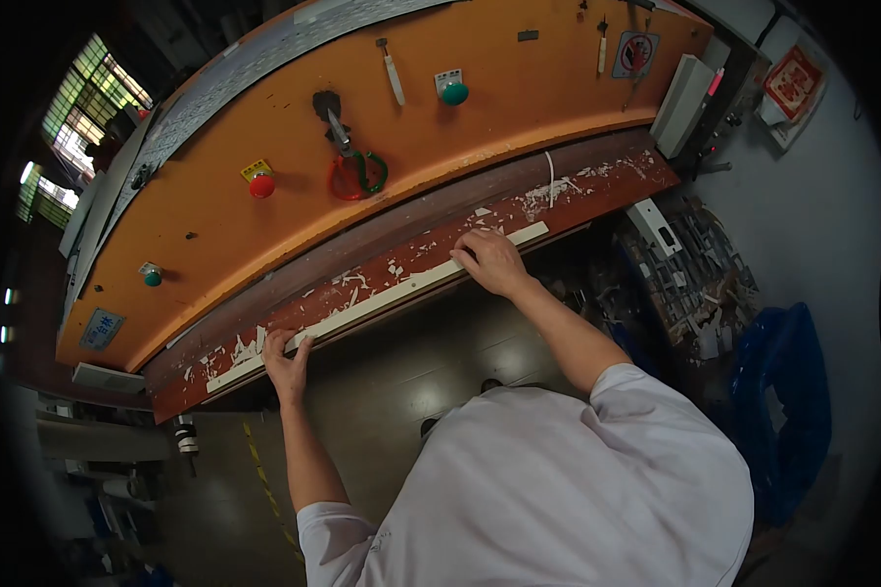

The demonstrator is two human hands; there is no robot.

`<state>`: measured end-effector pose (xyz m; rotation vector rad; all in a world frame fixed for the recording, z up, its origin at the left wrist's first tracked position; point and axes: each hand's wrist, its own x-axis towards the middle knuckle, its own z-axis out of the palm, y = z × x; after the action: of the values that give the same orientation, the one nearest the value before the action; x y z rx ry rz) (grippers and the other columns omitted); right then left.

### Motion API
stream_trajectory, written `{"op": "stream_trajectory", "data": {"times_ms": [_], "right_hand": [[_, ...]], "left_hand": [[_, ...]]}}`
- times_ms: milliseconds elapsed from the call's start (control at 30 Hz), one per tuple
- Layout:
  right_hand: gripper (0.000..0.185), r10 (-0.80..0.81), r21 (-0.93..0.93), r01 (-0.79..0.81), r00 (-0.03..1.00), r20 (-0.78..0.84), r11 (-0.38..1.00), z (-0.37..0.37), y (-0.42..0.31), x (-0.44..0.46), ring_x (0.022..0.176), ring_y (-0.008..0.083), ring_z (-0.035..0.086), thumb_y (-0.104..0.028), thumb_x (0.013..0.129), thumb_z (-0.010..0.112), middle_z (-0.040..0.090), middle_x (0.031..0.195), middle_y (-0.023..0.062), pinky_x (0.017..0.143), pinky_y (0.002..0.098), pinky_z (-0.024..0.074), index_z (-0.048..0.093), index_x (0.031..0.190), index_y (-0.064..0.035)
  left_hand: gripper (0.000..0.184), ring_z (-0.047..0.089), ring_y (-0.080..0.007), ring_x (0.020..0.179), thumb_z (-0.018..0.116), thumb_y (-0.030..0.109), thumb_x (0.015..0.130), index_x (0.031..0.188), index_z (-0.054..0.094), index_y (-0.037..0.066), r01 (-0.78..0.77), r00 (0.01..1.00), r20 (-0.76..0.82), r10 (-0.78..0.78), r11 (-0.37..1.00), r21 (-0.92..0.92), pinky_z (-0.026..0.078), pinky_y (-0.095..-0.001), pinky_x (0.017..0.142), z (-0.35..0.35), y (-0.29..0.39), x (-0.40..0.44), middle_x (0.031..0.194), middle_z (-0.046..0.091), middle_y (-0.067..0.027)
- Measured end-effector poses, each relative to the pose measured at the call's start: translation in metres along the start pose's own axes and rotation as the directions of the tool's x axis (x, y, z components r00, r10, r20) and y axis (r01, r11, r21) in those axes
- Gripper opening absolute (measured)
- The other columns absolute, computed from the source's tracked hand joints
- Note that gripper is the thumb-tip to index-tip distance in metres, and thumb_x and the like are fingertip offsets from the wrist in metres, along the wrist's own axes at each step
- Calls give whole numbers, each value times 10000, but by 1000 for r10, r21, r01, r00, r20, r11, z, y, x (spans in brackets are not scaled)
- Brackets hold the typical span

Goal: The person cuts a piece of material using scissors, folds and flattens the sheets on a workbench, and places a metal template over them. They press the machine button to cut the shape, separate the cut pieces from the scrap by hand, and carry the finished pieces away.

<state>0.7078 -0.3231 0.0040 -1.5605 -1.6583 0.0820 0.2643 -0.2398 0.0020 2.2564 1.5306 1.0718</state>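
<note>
A long, narrow cream-coloured strip (392, 296) with small dark spots along it lies near the front edge of a reddish-brown ledge (612, 186). Toward its left end, my left hand (285, 368) grips it, thumb to the right and fingers curled over the strip. My right hand (492, 262) is closed on the strip nearer its right end, fingers bent and the palm side hidden. White scraps and shavings (548, 199) are scattered over the ledge behind the strip, along with a thin curved white offcut (549, 168).
Behind the ledge rises an orange machine panel (294, 127) with a red button (261, 185), green buttons (454, 93) and hanging red-and-green-handled scissors (357, 176). At right stand a scrap-filled bin (700, 284) and a blue plastic bag (783, 391). Yellow tape (264, 479) marks the floor.
</note>
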Motion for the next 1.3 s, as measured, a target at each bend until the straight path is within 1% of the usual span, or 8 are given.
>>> {"op": "stream_trajectory", "data": {"times_ms": [233, 400, 700, 1000, 1067, 1100, 1233, 1300], "right_hand": [[268, 98, 70, -100, 995, 32, 993, -2, -2, -6, 892, 373, 644, -275, 916, 685, 680, 885, 159, 866, 465, 494, 668, 857, -14], [269, 81, 57, -80, 997, -7, 995, 2, -4, -22, 858, 372, 643, -269, 913, 689, 675, 861, 159, 835, 469, 494, 671, 843, -10], [218, 29, 3, -29, 999, -40, 1000, -11, -32, -84, 847, 345, 630, -226, 914, 689, 656, 836, 127, 808, 459, 482, 650, 843, -24], [184, 58, 19, -58, 997, 42, 998, -54, -57, -162, 803, 310, 616, -219, 896, 708, 621, 810, 91, 751, 432, 470, 646, 850, -52], [189, 83, 31, -86, 994, 69, 996, -66, -57, -174, 798, 304, 623, -230, 905, 704, 632, 827, 92, 746, 429, 476, 654, 856, -54], [192, 26, -3, -26, 1000, -5, 1000, -37, -59, -172, 806, 303, 630, -234, 908, 703, 640, 840, 94, 748, 427, 483, 660, 863, -53], [191, 66, 166, -84, 992, 111, 982, -71, -55, -180, 856, 291, 669, -217, 923, 693, 672, 918, 111, 740, 391, 527, 686, 940, -26], [191, 83, 245, -91, 996, 42, 965, -87, -48, -166, 867, 282, 678, -197, 925, 689, 675, 940, 114, 734, 374, 535, 686, 974, -12]], "left_hand": [[275, 606, -273, 965, 798, 240, 851, 948, 689, 7, 15, 1000, 20, -15, 1000, -17, 464, -384, 881, 5, 4, -2, 1006, 633, -109], [234, 606, -259, 905, 743, 225, 909, 913, 679, 1, 1, 1000, -5, -2, 982, -187, 470, -395, 844, 9, -6, -20, 962, 631, -113], [210, 574, -307, 1084, 739, 243, 909, 936, 704, 38, 8, 993, -119, -15, 998, -60, 403, -437, 997, -2, 7, -88, 1062, 645, -106], [156, 606, -295, 1005, 690, 180, 946, 963, 682, 26, 5, 954, -299, 20, 997, 81, 436, -421, 935, -8, 53, -167, 1012, 660, -107], [170, 610, -295, 995, 680, 186, 958, 962, 679, 16, 104, 946, -313, -86, 994, 42, 447, -417, 923, -11, 62, -184, 1020, 661, -114], [177, 612, -295, 990, 676, 188, 963, 962, 677, 11, 32, 921, -386, -53, 998, -60, 453, -415, 917, 16, 16, -161, 1025, 662, -117], [180, 639, -281, 970, 667, 169, 973, 1033, 687, 1, 206, 888, -353, -296, 941, -269, 496, -392, 886, 13, 42, -167, 1032, 666, -124], [186, 649, -271, 995, 659, 146, 975, 1089, 684, 1, 103, 900, -379, -218, 948, -301, 503, -379, 903, 27, 62, -154, 1067, 675, -128]]}}
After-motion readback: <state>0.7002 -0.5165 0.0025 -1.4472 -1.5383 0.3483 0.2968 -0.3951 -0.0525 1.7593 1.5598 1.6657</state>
